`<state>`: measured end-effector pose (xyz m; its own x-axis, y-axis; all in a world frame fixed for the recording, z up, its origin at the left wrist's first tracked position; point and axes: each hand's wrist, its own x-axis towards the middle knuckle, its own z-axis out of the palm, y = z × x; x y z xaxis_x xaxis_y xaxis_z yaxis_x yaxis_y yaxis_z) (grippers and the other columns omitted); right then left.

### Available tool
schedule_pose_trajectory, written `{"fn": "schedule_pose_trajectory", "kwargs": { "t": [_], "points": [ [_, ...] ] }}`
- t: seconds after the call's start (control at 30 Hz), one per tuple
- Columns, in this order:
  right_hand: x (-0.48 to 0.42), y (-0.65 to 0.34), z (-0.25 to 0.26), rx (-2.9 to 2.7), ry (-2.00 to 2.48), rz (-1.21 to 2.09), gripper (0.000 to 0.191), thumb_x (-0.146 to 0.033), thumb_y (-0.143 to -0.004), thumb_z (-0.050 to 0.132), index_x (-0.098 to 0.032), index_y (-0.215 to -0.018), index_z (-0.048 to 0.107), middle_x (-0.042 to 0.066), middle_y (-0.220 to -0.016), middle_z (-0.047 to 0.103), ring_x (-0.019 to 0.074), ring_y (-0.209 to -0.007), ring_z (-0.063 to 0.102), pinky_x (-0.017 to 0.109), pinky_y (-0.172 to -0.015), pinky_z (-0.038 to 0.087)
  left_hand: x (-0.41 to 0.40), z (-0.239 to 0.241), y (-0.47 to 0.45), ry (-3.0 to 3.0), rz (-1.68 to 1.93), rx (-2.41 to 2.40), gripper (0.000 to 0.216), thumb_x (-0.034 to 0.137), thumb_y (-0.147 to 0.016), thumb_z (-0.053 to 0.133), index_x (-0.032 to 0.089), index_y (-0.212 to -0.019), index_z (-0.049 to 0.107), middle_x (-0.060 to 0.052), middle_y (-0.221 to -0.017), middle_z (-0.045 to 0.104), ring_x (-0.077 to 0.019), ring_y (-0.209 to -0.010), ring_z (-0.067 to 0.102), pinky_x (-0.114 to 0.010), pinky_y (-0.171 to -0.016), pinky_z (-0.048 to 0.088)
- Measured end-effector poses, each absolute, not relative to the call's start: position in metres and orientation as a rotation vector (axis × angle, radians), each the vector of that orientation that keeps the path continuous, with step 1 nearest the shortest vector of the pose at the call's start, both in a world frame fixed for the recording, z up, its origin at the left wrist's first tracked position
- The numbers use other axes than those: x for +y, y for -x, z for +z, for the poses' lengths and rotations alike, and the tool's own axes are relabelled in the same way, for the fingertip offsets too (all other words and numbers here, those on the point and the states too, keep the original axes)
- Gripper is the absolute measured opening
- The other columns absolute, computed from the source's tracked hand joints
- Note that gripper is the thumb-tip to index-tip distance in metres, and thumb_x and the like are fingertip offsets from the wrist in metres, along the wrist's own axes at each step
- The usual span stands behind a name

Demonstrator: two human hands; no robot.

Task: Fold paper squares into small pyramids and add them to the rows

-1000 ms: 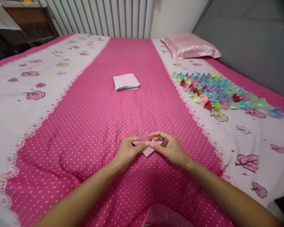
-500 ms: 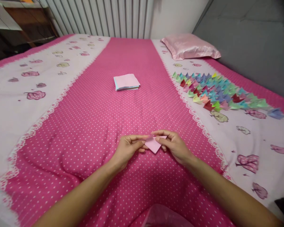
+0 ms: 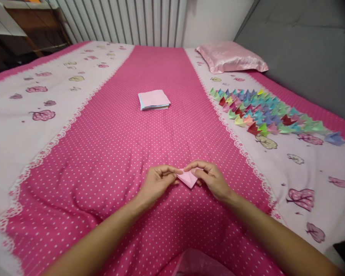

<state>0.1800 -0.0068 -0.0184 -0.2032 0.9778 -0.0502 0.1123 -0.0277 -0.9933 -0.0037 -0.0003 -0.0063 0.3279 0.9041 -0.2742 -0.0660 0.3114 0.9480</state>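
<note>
A small piece of folded pink origami paper is held between my two hands, just above the bed's front middle. Its layered lower corner points down toward me. My left hand pinches its left side between thumb and fingers. On the right side, my right hand grips it, the thumb lying over the front face and the index fingertip at the top edge. The fingers hide both side corners of the paper.
A stack of square coloured paper lies farther back on the pink dotted bedspread. To the right stand several rows of small folded paper pieces in many colours. A pink pillow rests behind them, near a grey headboard.
The folded paper has turned slightly, and its layered edges now show at the lower left. Both hands keep hold of it, with the left index finger bent more over its top.
</note>
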Motion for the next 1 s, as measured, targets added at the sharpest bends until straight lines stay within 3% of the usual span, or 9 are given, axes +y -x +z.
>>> {"fn": "schedule_pose_trajectory", "kwargs": {
  "t": [0.2,0.37,0.5,0.63,0.83,1.0],
  "points": [
    [-0.008,-0.176,-0.019,-1.531,1.275,1.08,0.012,-0.03,-0.071,0.069,-0.019,-0.073,0.065,0.003,-0.073,0.065,0.0154,-0.066,0.059,0.027,-0.06,0.047,-0.004,-0.001,0.004,-1.272,0.776,0.993,0.007,0.02,-0.07,0.065,0.014,-0.073,0.066,-0.003,-0.065,0.066,-0.01,-0.056,0.058,-0.021,-0.053,0.043],
    [-0.01,-0.173,-0.02,-1.442,1.251,1.068,0.02,-0.027,-0.068,0.073,-0.02,-0.078,0.057,0.0,-0.073,0.062,0.0136,-0.066,0.06,0.026,-0.061,0.049,-0.004,-0.006,0.004,-1.205,0.892,0.925,0.023,0.026,-0.071,0.069,0.016,-0.068,0.048,-0.002,-0.067,0.065,-0.0098,-0.057,0.059,-0.019,-0.052,0.043],
    [-0.013,-0.171,-0.017,-1.431,1.198,1.11,0.023,-0.031,-0.069,0.074,-0.02,-0.078,0.056,0.001,-0.073,0.062,0.0149,-0.067,0.063,0.028,-0.062,0.052,-0.002,-0.008,0.005,-1.252,0.913,0.963,0.026,0.028,-0.071,0.072,0.016,-0.091,0.061,-0.005,-0.079,0.07,-0.0146,-0.072,0.065,-0.027,-0.066,0.051],
    [-0.015,-0.17,-0.016,-1.446,1.182,1.073,0.022,-0.033,-0.069,0.073,-0.021,-0.078,0.057,0.002,-0.073,0.064,0.0153,-0.067,0.063,0.029,-0.062,0.054,-0.002,-0.006,0.006,-1.468,0.868,1.063,0.017,0.031,-0.075,0.068,0.019,-0.084,0.074,-0.008,-0.081,0.072,-0.0168,-0.072,0.065,-0.029,-0.067,0.051],
    [-0.014,-0.17,-0.018,-1.425,1.215,1.091,0.021,-0.03,-0.067,0.074,-0.021,-0.077,0.058,0.002,-0.072,0.065,0.0155,-0.066,0.064,0.028,-0.061,0.055,-0.002,-0.006,0.008,-1.538,0.892,1.079,0.011,0.029,-0.075,0.068,0.023,-0.081,0.075,-0.007,-0.077,0.073,-0.0171,-0.068,0.065,-0.029,-0.064,0.051],
    [-0.012,-0.173,-0.021,-1.33,1.22,1.19,0.025,-0.028,-0.064,0.076,-0.02,-0.079,0.058,-0.001,-0.071,0.063,0.0123,-0.062,0.062,0.025,-0.058,0.052,-0.001,-0.009,0.008,-1.518,0.876,1.081,0.016,0.024,-0.079,0.062,0.024,-0.092,0.073,-0.006,-0.08,0.074,-0.0155,-0.067,0.065,-0.028,-0.065,0.051]
  ]
}}
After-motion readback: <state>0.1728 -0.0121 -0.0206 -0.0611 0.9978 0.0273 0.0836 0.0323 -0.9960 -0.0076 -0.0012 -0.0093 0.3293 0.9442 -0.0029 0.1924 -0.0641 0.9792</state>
